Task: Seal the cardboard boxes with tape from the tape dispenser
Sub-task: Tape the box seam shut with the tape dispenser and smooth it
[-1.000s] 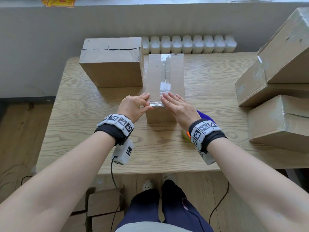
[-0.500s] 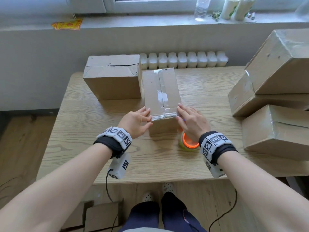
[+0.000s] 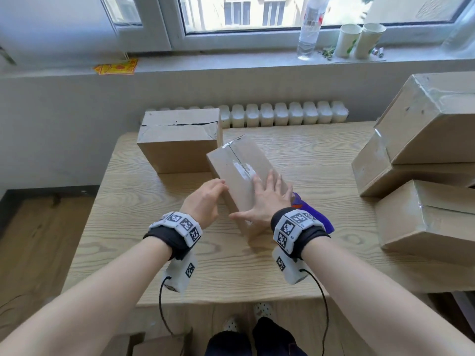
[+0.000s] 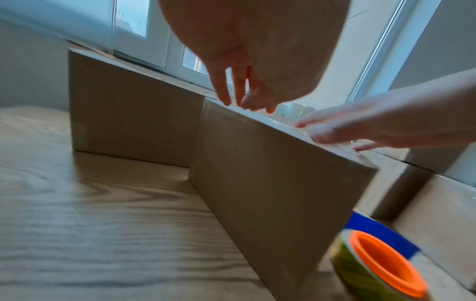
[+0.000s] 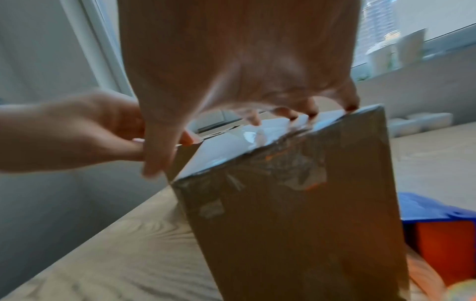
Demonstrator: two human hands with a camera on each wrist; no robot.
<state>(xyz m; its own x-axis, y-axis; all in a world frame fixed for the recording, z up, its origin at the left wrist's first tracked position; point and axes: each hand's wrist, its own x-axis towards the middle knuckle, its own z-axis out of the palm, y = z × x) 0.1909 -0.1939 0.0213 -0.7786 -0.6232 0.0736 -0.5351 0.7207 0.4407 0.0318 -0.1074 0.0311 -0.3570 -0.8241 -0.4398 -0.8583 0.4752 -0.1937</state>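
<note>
A long cardboard box point(image 3: 239, 165) with clear tape along its top seam lies at an angle in the middle of the table point(image 3: 123, 227). My right hand point(image 3: 270, 191) lies flat on its top near the close end, fingers spread. My left hand point(image 3: 218, 187) touches the box's upper left edge with relaxed fingers point(image 4: 221, 95). The taped box point(image 5: 296, 213) fills the right wrist view under my right hand point(image 5: 257, 101). The tape dispenser point(image 4: 381, 262), orange core and blue handle point(image 3: 312, 214), lies on the table just right of the box, mostly behind my right wrist.
A wider box point(image 3: 180, 145) with an untaped, gaping top seam stands at the back left, close to the long box's far end. Three taped boxes point(image 3: 424, 176) are stacked at the right edge. A radiator point(image 3: 282, 115) and a window sill with a bottle and cups lie behind.
The long box has turned, its near end swinging right and far end left. My right hand has moved from the box's right side onto its top. The view has tilted up.
</note>
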